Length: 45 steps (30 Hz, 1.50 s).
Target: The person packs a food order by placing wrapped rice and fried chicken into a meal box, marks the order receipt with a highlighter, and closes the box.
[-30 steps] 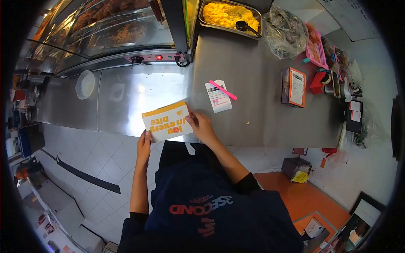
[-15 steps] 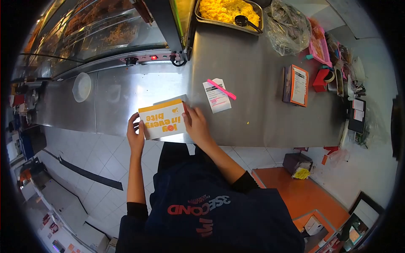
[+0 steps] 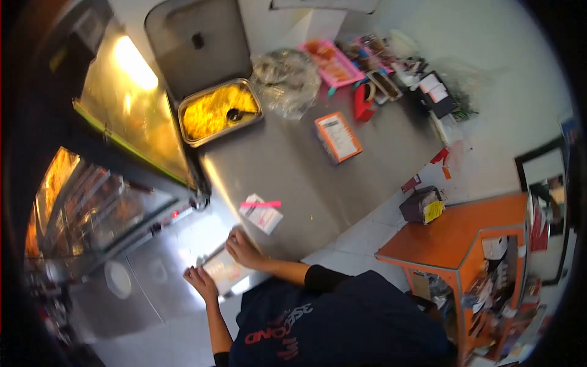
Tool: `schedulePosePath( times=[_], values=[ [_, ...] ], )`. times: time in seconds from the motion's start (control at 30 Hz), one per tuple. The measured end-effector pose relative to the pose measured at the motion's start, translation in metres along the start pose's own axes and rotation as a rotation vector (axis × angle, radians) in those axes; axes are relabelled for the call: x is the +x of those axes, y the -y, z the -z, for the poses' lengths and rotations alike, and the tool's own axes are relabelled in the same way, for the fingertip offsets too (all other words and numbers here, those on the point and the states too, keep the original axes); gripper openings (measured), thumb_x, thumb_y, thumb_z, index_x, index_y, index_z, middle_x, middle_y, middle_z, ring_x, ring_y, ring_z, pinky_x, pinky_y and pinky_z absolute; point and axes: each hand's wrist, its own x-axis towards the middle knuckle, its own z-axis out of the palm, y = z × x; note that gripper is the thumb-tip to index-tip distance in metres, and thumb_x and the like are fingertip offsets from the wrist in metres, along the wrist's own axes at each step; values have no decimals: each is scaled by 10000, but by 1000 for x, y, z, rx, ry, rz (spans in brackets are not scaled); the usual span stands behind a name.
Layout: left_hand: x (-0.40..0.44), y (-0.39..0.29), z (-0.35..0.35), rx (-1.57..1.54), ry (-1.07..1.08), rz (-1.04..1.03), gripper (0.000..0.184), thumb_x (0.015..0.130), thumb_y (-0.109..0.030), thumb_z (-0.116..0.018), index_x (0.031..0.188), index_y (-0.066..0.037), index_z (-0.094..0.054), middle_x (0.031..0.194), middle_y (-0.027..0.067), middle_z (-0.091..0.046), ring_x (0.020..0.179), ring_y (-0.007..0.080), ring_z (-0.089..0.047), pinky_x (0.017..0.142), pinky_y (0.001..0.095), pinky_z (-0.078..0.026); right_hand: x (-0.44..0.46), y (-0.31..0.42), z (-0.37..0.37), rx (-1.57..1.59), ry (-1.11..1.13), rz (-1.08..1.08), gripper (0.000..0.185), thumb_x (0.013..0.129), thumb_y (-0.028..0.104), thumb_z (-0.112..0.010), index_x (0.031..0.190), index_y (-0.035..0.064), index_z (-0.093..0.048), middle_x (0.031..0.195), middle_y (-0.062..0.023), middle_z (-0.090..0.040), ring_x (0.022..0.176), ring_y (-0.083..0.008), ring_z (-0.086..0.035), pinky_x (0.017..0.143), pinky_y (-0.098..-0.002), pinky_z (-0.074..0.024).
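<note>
A white cardboard food box (image 3: 227, 273) with yellow and orange print rests near the front edge of the steel counter, blurred and washed out by glare. On its left end, my left hand (image 3: 202, 283) has its fingers curled at the edge. My right hand (image 3: 244, 249) grips the opposite end, fingers bent over the far corner. Just beyond my right hand lies a paper slip (image 3: 263, 215), with a pink highlighter pen (image 3: 262, 203) across it.
A lit glass display cabinet (image 3: 131, 131) stands on the left. Behind are a tray of yellow food (image 3: 221, 111) with a black ladle (image 3: 235, 114), a plastic bag (image 3: 286, 79), an orange box (image 3: 338, 137) and a red tape dispenser (image 3: 363, 104). An orange desk (image 3: 449, 235) is at right.
The view has swung to the right, so the counter appears tilted and the orange desk shows more. Both hands stay at the ends of the food box.
</note>
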Motion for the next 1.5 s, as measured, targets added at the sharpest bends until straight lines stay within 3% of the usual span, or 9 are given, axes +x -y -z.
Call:
schedulePosePath(
  times=[0.17, 0.37, 0.43, 0.6, 0.83, 0.97, 1.1, 1.23, 1.5],
  values=[
    [7, 2, -5, -350, 85, 159, 256, 969, -164, -465, 1153, 0, -394, 1058, 118, -445, 1013, 214, -450, 915, 345, -383, 4, -16, -7, -79, 11, 92, 248, 933, 170, -527, 1091, 13, -419, 1234, -211, -369, 1164, -375, -430, 1014, -454, -342],
    [-17, -3, -39, -105, -353, 226, 288, 979, -135, -434, 1215, 27, -402, 1079, 182, -449, 957, 277, -483, 873, 382, -430, 44, -49, 98, 515, -475, -88, 355, 860, 28, -612, 1157, 56, -419, 1138, -106, -469, 897, -173, -555, 761, -297, -469],
    [-15, -74, -31, 89, -292, 266, 363, 977, -181, -467, 1274, 19, -408, 1043, 175, -446, 938, 290, -491, 803, 396, -455, 60, -72, 203, 334, -677, -268, 215, 945, 121, -532, 1115, 86, -406, 807, -45, -534, 624, -114, -556, 581, -230, -492],
    [-38, -79, -73, 139, -140, 216, 412, 952, -255, -543, 1257, 20, -505, 899, 149, -449, 809, 256, -503, 687, 369, -450, 95, -235, 432, 118, -1068, -466, 389, 895, 268, -623, 1205, 91, -467, 1021, -80, -492, 645, -128, -555, 530, -247, -483],
    [-53, -63, -103, -547, -248, 555, 507, 940, -111, -545, 1411, -28, -375, 864, 24, -600, 651, 68, -518, 526, 232, -406, 154, -314, 565, 317, -513, -998, 405, 850, 397, -666, 1142, 126, -591, 889, -28, -598, 508, -97, -523, 422, -234, -455],
    [-53, -64, -98, -507, -226, 595, 497, 921, -83, -557, 1389, -18, -403, 911, 38, -617, 669, 81, -544, 568, 218, -435, 152, -332, 561, 585, -658, -827, 322, 883, 385, -637, 1014, 92, -664, 833, 14, -668, 488, -69, -503, 438, -213, -444],
    [-61, -90, -97, -501, -251, 672, 455, 902, -38, -569, 1339, 26, -456, 1050, 105, -592, 840, 151, -585, 686, 265, -488, 116, -330, 534, 475, -647, -566, 351, 878, 383, -649, 1030, 67, -666, 988, -22, -673, 787, -126, -589, 700, -303, -519],
    [-64, -89, -95, -480, -254, 699, 429, 872, -26, -607, 1286, 41, -512, 1102, 141, -583, 925, 191, -601, 742, 295, -519, 103, -322, 536, 885, -583, -779, 358, 900, 354, -624, 1114, 67, -611, 1060, -53, -622, 905, -204, -576, 795, -370, -508],
    [-69, -67, -107, -586, -344, 659, 276, 755, -50, -712, 998, 70, -663, 904, 139, -671, 783, 217, -653, 696, 315, -565, 134, -350, 502, 1312, -12, -905, 147, 914, 187, -587, 1002, 71, -604, 750, 47, -515, 515, -56, -435, 423, -215, -371]
  ],
)
